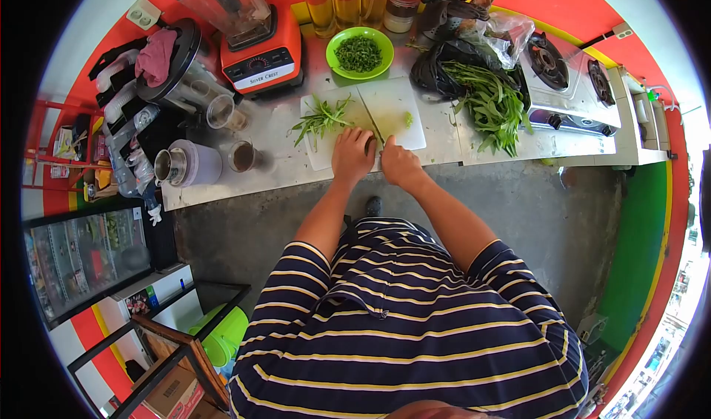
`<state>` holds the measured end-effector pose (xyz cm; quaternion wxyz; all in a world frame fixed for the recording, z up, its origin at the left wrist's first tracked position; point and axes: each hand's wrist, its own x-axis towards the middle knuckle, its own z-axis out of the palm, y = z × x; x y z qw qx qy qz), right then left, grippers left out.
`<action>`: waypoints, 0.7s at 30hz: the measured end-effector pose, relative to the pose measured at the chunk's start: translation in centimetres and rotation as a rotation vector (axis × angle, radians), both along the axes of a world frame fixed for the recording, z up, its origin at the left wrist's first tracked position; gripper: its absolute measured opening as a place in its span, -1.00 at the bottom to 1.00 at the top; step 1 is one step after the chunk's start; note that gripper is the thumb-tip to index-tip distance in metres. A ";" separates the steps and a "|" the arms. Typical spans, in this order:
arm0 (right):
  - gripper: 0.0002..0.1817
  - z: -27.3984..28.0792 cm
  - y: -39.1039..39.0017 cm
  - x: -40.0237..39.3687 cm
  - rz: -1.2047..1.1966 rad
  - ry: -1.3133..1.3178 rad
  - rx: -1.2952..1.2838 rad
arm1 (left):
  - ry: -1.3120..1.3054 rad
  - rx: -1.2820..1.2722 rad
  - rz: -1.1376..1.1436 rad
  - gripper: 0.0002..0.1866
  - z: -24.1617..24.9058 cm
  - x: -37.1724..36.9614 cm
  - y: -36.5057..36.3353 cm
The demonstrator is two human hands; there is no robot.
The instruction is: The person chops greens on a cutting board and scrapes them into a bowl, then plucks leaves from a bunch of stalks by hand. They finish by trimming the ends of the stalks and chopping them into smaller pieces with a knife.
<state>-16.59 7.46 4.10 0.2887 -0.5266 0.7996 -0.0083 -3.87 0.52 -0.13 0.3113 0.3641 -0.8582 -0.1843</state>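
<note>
A white cutting board [404, 112] lies on the metal table. My left hand [353, 155] rests on it, fingers bent and pressed down beside a bunch of green leaves [324, 118]; whatever is under the fingertips is hidden. My right hand [401, 161] is closed around the handle of a knife [372, 115], whose thin blade points away from me across the board. A small pile of cut greens [409, 119] lies right of the blade. Behind the board, a lime-green bowl [389, 52] holds chopped greens.
An orange blender [261, 67], cups and a metal-topped container [200, 163] stand left. Bottles [346, 4] line the back. Right of the board are a black plastic bag [432, 69], long leafy greens [492, 108] and a gas stove [570, 97].
</note>
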 end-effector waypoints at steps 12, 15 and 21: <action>-0.69 0.6 0.6 0.4 -0.020 -0.017 -0.012 | 0.124 0.023 -0.019 -0.87 -0.2 0.2 0.1; -0.71 1.4 0.2 -0.3 0.069 0.027 0.015 | 0.127 0.020 -0.023 -0.88 0.0 0.2 0.1; -0.72 0.9 1.7 0.9 0.017 0.007 0.025 | 0.149 -0.030 -0.043 -0.87 0.0 0.2 0.0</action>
